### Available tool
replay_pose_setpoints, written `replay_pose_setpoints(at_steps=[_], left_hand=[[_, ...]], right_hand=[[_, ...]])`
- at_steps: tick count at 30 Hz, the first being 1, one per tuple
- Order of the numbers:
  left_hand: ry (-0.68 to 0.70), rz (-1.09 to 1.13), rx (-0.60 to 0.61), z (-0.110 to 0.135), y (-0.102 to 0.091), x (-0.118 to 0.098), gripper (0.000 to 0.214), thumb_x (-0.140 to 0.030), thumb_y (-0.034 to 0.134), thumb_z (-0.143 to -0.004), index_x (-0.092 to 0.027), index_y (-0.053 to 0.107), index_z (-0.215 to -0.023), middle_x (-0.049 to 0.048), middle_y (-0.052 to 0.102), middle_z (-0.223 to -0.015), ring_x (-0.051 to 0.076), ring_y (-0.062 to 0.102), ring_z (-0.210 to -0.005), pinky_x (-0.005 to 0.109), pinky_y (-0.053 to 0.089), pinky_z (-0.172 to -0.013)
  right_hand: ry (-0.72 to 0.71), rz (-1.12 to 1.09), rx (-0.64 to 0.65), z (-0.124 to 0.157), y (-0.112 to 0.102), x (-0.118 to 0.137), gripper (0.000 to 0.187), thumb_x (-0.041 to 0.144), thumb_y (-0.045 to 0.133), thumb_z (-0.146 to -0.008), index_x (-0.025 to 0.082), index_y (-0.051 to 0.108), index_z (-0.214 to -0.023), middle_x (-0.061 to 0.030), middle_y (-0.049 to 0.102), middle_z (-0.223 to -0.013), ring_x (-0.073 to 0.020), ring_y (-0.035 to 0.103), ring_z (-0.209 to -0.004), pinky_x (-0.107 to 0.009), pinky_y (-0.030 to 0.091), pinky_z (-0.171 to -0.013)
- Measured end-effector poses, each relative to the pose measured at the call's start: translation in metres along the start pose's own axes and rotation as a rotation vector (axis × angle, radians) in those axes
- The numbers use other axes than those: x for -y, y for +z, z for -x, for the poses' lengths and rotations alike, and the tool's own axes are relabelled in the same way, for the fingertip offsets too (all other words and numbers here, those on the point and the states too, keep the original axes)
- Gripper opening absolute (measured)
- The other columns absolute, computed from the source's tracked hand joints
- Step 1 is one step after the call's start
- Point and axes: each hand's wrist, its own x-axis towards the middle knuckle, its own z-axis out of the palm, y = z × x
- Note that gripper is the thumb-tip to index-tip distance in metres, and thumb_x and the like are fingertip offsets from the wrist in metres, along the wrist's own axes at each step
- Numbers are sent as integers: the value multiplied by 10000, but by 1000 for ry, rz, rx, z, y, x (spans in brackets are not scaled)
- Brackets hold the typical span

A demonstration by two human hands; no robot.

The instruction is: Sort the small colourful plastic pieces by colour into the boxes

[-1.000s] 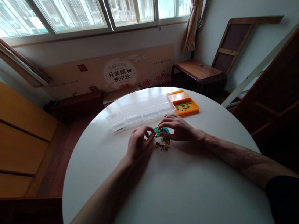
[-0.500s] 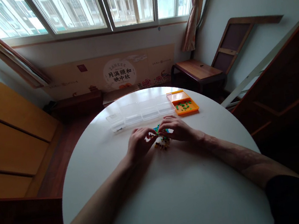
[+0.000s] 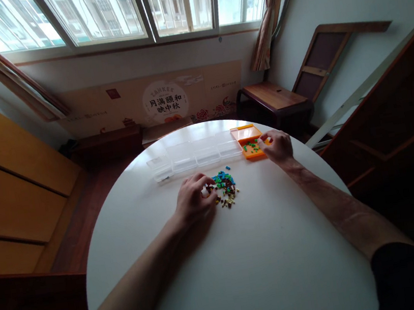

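A small pile of toy building bricks point(image 3: 226, 185) in blue, green, brown and pale yellow lies on the white round table point(image 3: 230, 264). My left hand point(image 3: 194, 198) rests at the pile's left edge, its thumb and fingers curved and apart, with nothing visible between them. Over the right side of the orange box point(image 3: 256, 155) is my right hand point(image 3: 278, 146), thumb and fingertips drawn close together. Whatever they may hold is too small to make out. Several green bricks point(image 3: 251, 146) lie inside that box, partly covered by the hand.
Joined to the orange box on its left is a row of clear plastic compartments point(image 3: 183, 163) with raised lids. One blue brick point(image 3: 228, 168) lies apart, just beyond the pile. A wooden stool point(image 3: 274, 97) stands past the table near the window wall.
My right hand has left the pile and moved right and away from me to the orange box. My left hand stays by the pile; its fingers have parted.
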Motion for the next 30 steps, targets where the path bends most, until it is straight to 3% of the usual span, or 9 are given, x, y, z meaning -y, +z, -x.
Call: replay_pose_setpoints(at_steps=[4,9,16,20,26,30], left_hand=[[-29,-19,6,0,0,0,110,-231,741,-874,-263,783,-971,17,747,-1052,224,712,-939,389,476,-940],[-44,-21,-3,-1,0,0,102,-219,721,-900,-271,804,-930,15,741,-1036,216,702,-915,386,489,-941],[-12,-52,13,-1,2,2,108,-226,656,-989,-234,763,-999,52,749,-1116,223,713,-946,396,481,-962],[-16,10,-29,-2,3,3,145,-307,629,-1070,-219,727,-1011,47,750,-1072,197,695,-851,386,496,-934],[-35,316,-44,-6,3,5,248,-422,669,-1075,-206,743,-979,36,716,-932,162,632,-763,301,515,-762],[-35,464,10,-7,4,3,330,-506,697,-1053,-194,758,-963,28,708,-874,152,606,-748,271,503,-698]], right_hand=[[56,44,29,4,6,-2,157,373,684,-896,225,731,-877,-93,784,-996,-313,647,-951,-483,454,-994],[-36,-3,60,10,12,7,177,388,664,-931,232,738,-895,-86,781,-1038,-311,661,-1019,-480,451,-1035],[-124,-83,51,12,8,17,189,371,636,-974,231,726,-885,-80,755,-973,-296,663,-952,-478,502,-1003],[-296,-229,92,17,-1,37,154,336,640,-1010,244,733,-929,-79,756,-998,-290,676,-963,-480,543,-983],[-667,-465,358,45,-6,88,107,370,724,-1041,267,749,-1057,-55,778,-1046,-240,706,-924,-424,571,-912],[-757,-532,441,63,-1,110,202,448,770,-1033,263,727,-1101,-60,790,-1047,-240,735,-973,-396,577,-925]])
